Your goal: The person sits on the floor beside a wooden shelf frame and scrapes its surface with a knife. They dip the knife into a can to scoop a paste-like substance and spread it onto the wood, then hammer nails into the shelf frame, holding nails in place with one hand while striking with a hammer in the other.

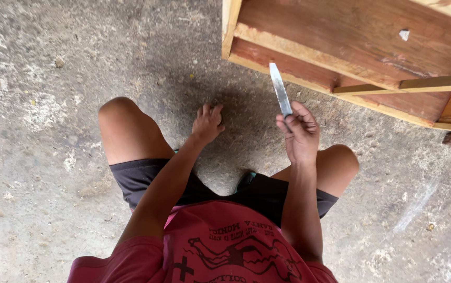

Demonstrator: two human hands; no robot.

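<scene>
Rough grey concrete floor (pixel 52 105) steadies our spread left hand (pixel 207 124) while our right hand (pixel 300 133) firmly pinches the flat metal blade (pixel 280 89) near the reddish wooden frame (pixel 361 47).

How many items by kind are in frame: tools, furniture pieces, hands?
Metal blade tool, held in the right hand: 1
Wooden furniture piece: 1
Hands: 2, the left hand down at the concrete floor
Total: 4

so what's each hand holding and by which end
The right hand holds a flat metal blade by its lower end, tip up. The left hand rests on the concrete floor, holding nothing visible.
</scene>
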